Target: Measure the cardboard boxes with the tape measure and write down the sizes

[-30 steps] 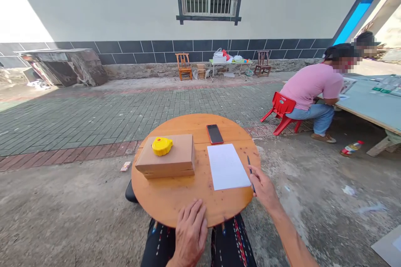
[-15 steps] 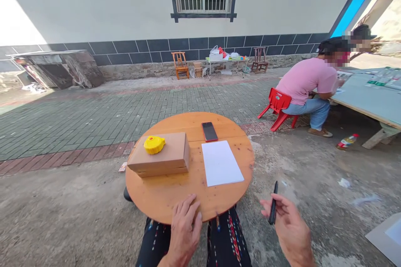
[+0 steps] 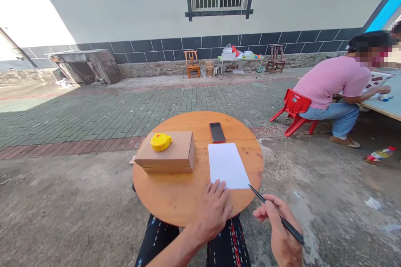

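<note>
A black pen [image 3: 283, 221] is pinched in my right hand [image 3: 280, 225], off the table's right edge, its tip at the lower right corner of a white sheet of paper [image 3: 228, 164]. My left hand [image 3: 216, 206] lies flat with fingers stretched, fingertips on the paper's lower left edge. Behind the paper is a dark phone [image 3: 217, 132] with a red rim. To the left sits a closed cardboard box [image 3: 175, 156], and a yellow tape measure [image 3: 161, 142] rests on top of it. All of these are on a round wooden table [image 3: 175, 204].
A person in a pink shirt [image 3: 332, 77] sits on a red chair [image 3: 296, 104] at a long table on the right. A bottle [image 3: 380, 155] lies on the ground nearby. By the far wall stand two wooden chairs and a small cluttered table [image 3: 239, 59].
My left hand has slid right from the bare table onto the paper's edge. My right hand has tilted the pen, bringing its tip to the paper's corner. The view has turned left.
</note>
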Available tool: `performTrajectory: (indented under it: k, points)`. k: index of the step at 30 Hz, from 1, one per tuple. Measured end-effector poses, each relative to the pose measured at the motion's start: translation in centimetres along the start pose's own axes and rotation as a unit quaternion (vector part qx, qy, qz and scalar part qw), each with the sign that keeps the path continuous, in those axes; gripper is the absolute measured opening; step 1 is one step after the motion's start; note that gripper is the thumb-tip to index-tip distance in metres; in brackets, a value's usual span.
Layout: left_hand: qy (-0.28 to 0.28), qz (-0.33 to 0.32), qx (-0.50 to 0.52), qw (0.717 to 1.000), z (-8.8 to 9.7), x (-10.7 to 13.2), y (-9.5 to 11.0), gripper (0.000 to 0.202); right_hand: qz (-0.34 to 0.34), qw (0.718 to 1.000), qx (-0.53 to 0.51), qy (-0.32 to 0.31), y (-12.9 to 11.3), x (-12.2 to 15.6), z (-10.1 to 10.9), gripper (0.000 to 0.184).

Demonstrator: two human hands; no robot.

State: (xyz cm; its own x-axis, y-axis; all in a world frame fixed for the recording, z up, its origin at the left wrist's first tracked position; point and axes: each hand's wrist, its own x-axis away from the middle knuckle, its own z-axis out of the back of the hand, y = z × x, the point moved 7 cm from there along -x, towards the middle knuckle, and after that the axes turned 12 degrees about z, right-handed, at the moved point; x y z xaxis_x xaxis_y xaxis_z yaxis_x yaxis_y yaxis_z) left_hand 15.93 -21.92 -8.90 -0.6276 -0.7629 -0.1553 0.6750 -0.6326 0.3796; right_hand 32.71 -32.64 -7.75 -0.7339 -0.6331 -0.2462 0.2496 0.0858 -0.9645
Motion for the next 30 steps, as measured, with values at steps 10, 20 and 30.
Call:
performTrajectory:
  k: [10, 20, 30]
  points:
    - [0.023, 0.036, 0.030, 0.999, 0.7, 1.8, -1.5, 0.026, 0.040, 0.989, 0.019, -0.140, 0.8, -3.8, -6.8, 0.045]
    - [0.048, 0.037, 0.020, 0.998, 1.2, 0.7, -1.3, 0.025, 0.069, 0.977, 0.061, -0.190, 2.1, -5.8, -11.3, 0.028]
    - [0.054, 0.025, -0.011, 0.998, 0.3, -0.9, -1.9, 0.016, 0.103, 0.963, 0.110, -0.225, 3.1, -6.1, -13.0, 0.026]
